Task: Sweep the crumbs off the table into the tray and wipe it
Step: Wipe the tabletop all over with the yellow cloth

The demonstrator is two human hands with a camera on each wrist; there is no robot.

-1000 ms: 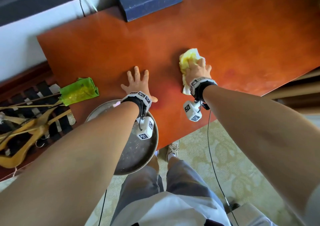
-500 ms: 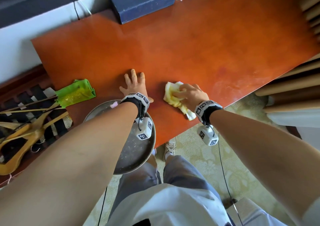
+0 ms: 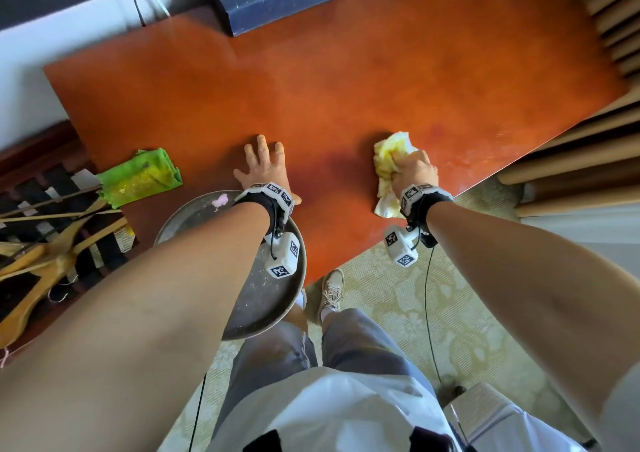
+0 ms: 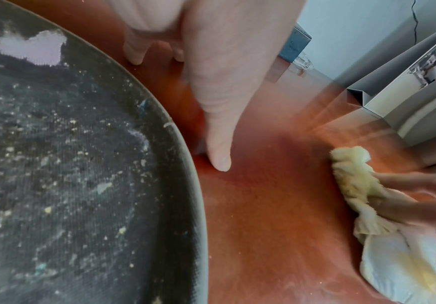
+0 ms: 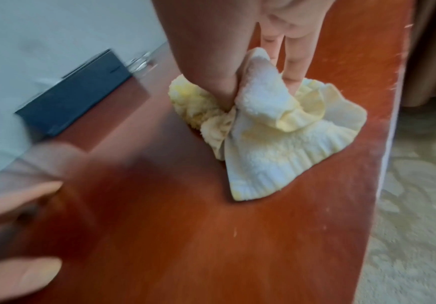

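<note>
While the right hand (image 3: 414,171) bunches the yellow cloth (image 3: 389,154) near the counter (image 3: 346,81) edge, its grip clenched, leftover crumbs could fall onto the floor.

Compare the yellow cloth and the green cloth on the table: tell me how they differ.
The yellow cloth is pale and bunched up, gripped by the right hand; the green cloth is bright, lies flatter and nobody touches it. The yellow cloth sits near the table's front edge, the green cloth at its left end. Both rest on the table.
</note>
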